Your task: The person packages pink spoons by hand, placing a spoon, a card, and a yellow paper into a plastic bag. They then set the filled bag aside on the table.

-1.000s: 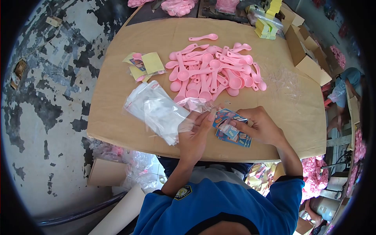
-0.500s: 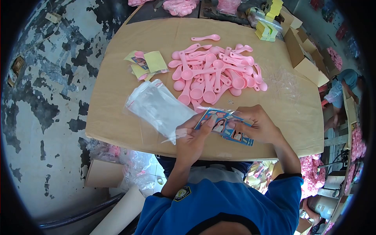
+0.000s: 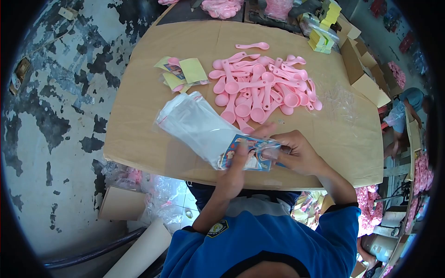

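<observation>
My left hand (image 3: 235, 173) grips a blue printed card (image 3: 252, 162) from the left, thumb on its face; clear plastic film covers at least part of it. At the card's right end, my right hand (image 3: 299, 155) has thumb and fingers pinched together on the film's edge, and a bit of blue shows by the fingertips. Just left of the card lies a stack of clear plastic bags (image 3: 199, 125). Beyond my hands is a heap of pink measuring spoons (image 3: 257, 88). Farther left sit several bagged packs with yellow cards (image 3: 193, 70) and pink spoons.
Stacks of yellow cards (image 3: 321, 41) stand at the table's back right, near an open cardboard box (image 3: 361, 74). Thin clear strips (image 3: 343, 102) lie on the right of the brown table top (image 3: 134, 125). Another person (image 3: 402, 116) is at the far right.
The blue cards have moved left and down; film now lies over the held card. My right hand has shifted to the card's right end. The whole view has turned slightly.
</observation>
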The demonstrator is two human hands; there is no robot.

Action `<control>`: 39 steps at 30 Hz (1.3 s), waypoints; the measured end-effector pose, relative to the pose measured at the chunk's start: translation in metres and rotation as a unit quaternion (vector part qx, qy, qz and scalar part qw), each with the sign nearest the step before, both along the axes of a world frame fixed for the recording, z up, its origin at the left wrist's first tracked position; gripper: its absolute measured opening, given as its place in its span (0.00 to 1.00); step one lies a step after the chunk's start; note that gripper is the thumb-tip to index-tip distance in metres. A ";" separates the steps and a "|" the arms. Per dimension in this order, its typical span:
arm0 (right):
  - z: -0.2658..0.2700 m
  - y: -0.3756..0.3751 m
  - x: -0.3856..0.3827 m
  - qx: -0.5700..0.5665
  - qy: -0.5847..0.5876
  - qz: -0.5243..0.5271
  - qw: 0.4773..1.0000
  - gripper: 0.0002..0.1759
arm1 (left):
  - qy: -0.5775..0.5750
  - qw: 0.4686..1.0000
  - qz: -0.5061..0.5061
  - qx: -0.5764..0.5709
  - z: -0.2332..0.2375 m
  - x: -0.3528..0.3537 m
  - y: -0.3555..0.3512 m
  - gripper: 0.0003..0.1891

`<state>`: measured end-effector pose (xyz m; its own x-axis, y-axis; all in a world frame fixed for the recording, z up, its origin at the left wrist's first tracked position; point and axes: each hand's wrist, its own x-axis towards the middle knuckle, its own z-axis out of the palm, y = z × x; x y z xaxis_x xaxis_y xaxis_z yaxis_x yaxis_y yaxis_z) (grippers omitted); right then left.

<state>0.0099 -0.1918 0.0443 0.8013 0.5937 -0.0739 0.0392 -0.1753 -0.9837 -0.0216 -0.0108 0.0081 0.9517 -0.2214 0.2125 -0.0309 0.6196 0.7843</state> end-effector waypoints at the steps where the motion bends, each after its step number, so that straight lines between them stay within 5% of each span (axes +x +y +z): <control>1: 0.000 0.003 0.000 0.016 -0.003 -0.005 1.000 0.09 | -0.022 0.999 0.006 0.024 -0.002 0.001 -0.002 0.25; 6: -0.008 0.006 -0.001 0.072 0.029 0.009 0.997 0.11 | -0.074 0.986 0.084 0.121 -0.006 -0.001 -0.003 0.23; 10: -0.016 0.009 0.000 0.073 0.038 -0.005 0.997 0.12 | -0.080 0.985 0.061 -0.140 -0.022 0.001 0.007 0.18; 13: -0.011 0.017 -0.002 0.084 0.042 -0.024 0.995 0.13 | -0.068 0.984 0.059 -0.156 -0.028 0.001 0.009 0.13; 19: 0.000 0.022 0.000 0.067 0.088 -0.024 0.994 0.14 | -0.168 0.981 0.080 -0.057 -0.019 0.004 -0.006 0.10; 20: -0.001 0.024 -0.002 0.080 0.069 -0.022 0.994 0.13 | -0.120 0.987 0.050 -0.096 -0.022 0.002 -0.004 0.12; 26: -0.016 0.020 0.002 0.078 -0.045 0.036 0.995 0.12 | -0.251 0.965 0.051 0.049 -0.029 0.008 -0.007 0.26; 29: -0.017 0.010 0.006 0.194 0.119 0.050 0.973 0.11 | -0.200 0.972 0.107 -0.062 -0.033 0.007 0.007 0.26; 31: -0.012 0.012 0.007 0.237 0.176 0.016 0.955 0.10 | -0.200 0.965 0.167 -0.010 -0.024 0.008 0.020 0.28; 36: -0.005 0.019 0.007 0.058 -0.065 0.012 0.996 0.11 | -0.243 0.934 0.224 0.132 -0.021 0.006 0.034 0.28; 39: -0.001 0.007 0.026 0.034 -0.012 -0.004 0.999 0.11 | -0.213 0.940 0.260 0.051 -0.037 0.007 0.048 0.26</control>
